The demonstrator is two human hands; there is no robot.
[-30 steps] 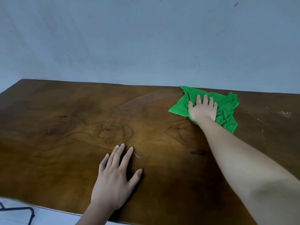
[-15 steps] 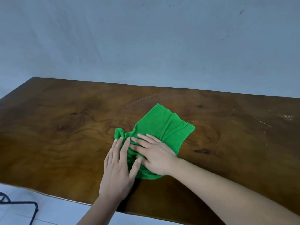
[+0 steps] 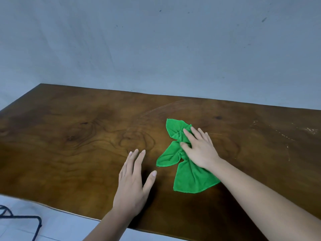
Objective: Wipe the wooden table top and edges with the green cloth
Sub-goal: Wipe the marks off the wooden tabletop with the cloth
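The green cloth (image 3: 188, 176) lies bunched and creased on the dark wooden table top (image 3: 69, 136), a little right of its middle. My right hand (image 3: 199, 148) presses flat on the cloth's upper part, fingers spread, thumb tucked into a fold. My left hand (image 3: 133, 181) rests palm down on the bare wood just left of the cloth, fingers apart, not touching it. A faint curved wipe streak runs across the wood behind the cloth.
A plain grey-blue wall (image 3: 156, 49) rises directly behind the table's far edge. The near edge (image 3: 52, 208) runs diagonally at lower left, with pale floor and a dark metal frame (image 3: 34, 221) below it. Pale scratches (image 3: 286, 136) mark the right side.
My right hand swept the cloth from the far right toward my left hand, then pushed it back to the right. The cloth is now more bunched. My left hand stayed planted.
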